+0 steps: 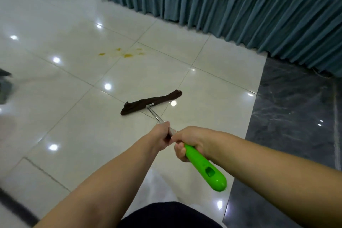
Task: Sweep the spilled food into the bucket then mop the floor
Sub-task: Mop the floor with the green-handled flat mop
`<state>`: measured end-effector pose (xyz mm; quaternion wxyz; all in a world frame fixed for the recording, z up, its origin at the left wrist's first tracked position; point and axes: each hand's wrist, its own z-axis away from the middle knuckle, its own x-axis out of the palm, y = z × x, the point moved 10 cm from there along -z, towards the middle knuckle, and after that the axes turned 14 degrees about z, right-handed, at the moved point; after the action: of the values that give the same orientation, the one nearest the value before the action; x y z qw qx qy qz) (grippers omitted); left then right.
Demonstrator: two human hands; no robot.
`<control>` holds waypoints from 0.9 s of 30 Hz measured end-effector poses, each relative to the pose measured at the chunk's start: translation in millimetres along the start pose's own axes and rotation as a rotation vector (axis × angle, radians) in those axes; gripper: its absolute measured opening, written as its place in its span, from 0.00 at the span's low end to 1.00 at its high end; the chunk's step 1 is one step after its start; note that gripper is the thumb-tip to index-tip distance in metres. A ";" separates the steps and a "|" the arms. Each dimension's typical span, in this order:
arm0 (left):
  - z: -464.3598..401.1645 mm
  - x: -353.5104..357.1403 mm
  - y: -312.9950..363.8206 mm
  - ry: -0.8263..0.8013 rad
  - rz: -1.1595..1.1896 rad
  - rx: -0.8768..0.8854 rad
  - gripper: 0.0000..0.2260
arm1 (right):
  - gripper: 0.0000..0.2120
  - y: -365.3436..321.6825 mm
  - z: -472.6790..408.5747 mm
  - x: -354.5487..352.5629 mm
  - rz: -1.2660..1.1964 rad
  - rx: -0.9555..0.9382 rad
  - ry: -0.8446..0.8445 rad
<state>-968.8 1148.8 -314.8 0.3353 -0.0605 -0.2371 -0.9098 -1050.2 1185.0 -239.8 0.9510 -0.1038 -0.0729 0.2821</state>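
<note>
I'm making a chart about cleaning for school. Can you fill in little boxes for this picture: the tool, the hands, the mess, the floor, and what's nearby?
tool: mop with a green handle, metal pole and dark brown cloth head lying flat on the floor
left hand: left hand grips the metal pole
right hand: right hand grips the top of the green handle
mess: yellow-orange stains beyond the mop head, not touching it
floor: shiny pale tiles, dark marble strip on the right
nearby: teal pleated table skirt

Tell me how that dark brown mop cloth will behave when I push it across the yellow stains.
The dark brown mop cloth looks limp and creased, so it may bunch or fold. The glossy white tile floor probably lets it glide easily. The yellow stains look thin, so they will likely smear first.
</note>
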 end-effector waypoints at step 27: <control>63.8 -38.5 -35.5 0.056 0.257 0.038 0.17 | 0.11 29.5 63.1 33.3 0.210 0.029 0.028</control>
<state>-965.1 1224.8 -282.9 0.4565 -0.0587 -0.2353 -0.8560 -1050.3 1237.4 -183.1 0.9184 -0.1012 -0.0443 0.3799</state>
